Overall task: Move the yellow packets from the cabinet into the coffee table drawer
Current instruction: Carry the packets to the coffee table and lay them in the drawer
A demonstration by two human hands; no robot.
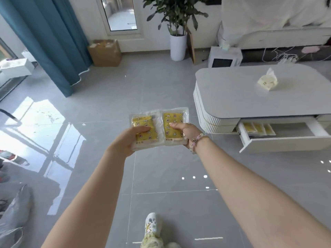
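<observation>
Yellow packets, clear-wrapped, 2 side by side, are held up over the grey floor, near the coffee table but apart from it. Your L hand grips one pkt, thumb on top. Your R hand, bead bracelet at the wrist, grips the other the same way. The drawer is open w/ more yellow pkts at its left end as seen. A tissue pack sits on the tabletop.
</observation>
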